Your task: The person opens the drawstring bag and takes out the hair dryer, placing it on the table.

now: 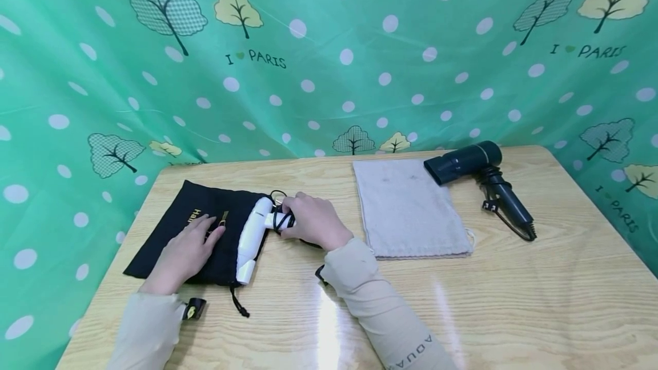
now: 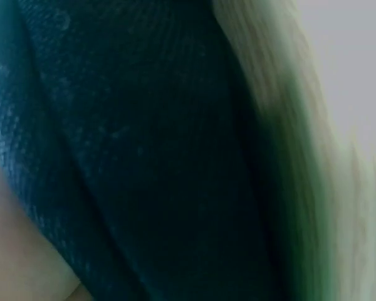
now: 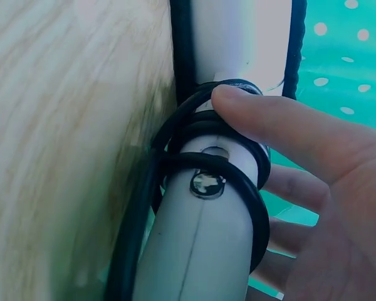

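Note:
A white hair dryer [image 1: 252, 236] lies across the right end of a black drawstring bag [image 1: 221, 261] with gold lettering. Its handle [image 3: 197, 244] has a black cord [image 3: 203, 160] wound round it. My right hand [image 1: 313, 220] grips that cord-wrapped handle, thumb on top in the right wrist view and fingers on the far side. My left hand [image 1: 186, 253] rests on the bag with its fingers spread over the lettering. In the left wrist view, dark fabric [image 2: 150, 157] fills most of the picture, with a bit of skin at the lower left.
A grey cloth drawstring bag [image 1: 411, 210] lies flat right of the middle. A dark hair dryer [image 1: 462, 161], its cord wrapped at the handle, overlaps that bag's upper right corner. Behind the wooden table [image 1: 514, 301] hangs a green dotted curtain [image 1: 329, 33].

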Tool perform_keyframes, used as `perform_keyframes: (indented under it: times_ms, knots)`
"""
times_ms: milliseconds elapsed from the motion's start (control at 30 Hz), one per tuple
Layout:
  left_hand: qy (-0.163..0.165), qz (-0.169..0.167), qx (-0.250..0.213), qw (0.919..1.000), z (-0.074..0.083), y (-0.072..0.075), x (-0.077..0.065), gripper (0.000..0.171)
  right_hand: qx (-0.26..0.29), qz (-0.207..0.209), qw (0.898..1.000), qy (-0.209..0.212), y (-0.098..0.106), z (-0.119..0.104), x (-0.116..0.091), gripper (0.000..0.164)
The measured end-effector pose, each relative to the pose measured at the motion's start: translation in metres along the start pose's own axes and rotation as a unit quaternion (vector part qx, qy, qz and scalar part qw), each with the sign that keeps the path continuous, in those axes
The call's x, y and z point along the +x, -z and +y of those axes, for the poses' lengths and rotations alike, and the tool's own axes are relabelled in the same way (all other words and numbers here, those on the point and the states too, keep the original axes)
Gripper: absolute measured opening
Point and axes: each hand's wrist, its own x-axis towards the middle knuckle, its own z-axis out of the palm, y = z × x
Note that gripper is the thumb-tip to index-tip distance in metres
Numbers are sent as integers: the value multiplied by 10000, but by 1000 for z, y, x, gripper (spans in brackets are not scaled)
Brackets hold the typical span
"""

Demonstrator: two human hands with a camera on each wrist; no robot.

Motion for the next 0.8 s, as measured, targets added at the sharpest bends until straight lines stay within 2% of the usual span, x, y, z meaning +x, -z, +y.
perform_keyframes:
  times_ms: [367,800]
  knots:
    - [120,-141,-69,9998,-2,-1,1,68,-94,-360,9993,40,6,3,-3,35]
    - [143,-138,-65,9998,-5,-1,1,71,-19,-693,9976,26,12,3,-7,38]
